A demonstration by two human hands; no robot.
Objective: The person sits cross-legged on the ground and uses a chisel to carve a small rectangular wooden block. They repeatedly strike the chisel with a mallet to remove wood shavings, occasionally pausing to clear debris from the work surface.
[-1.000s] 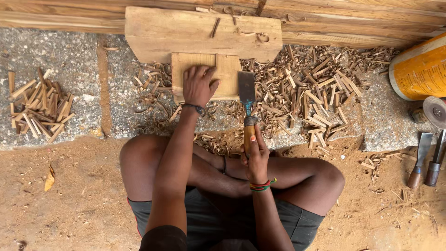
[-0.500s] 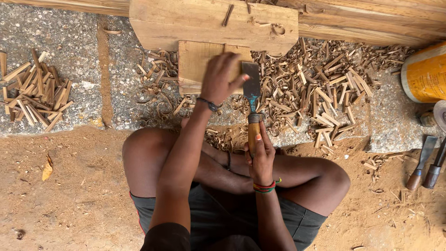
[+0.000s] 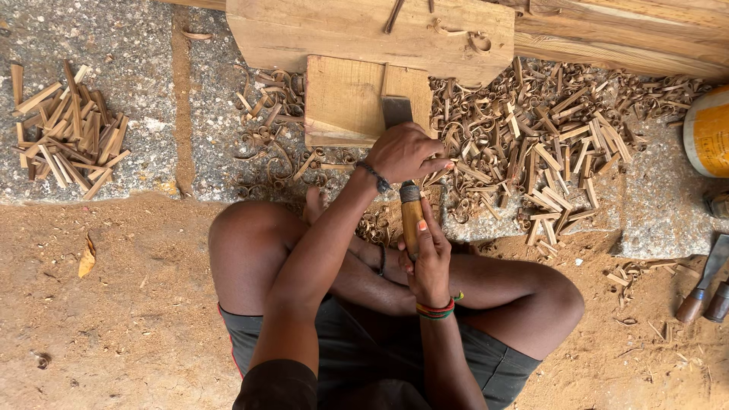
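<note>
Sawdust-strewn ground: both hands clamp the chisel [image 3: 401, 152], left hand [image 3: 406, 153] over blade, right hand [image 3: 430, 262] gripping handle.

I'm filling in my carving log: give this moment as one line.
left hand: over chisel blade | right hand: grips chisel handle | blade: on wood block | around: shavings

Dark grey shorts with red seam, beaded wristbands, black sleeve edge

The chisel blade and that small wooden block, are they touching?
Touching. In the head view the chisel blade lies flat against the wooden block, pressed by the left hand.
</note>
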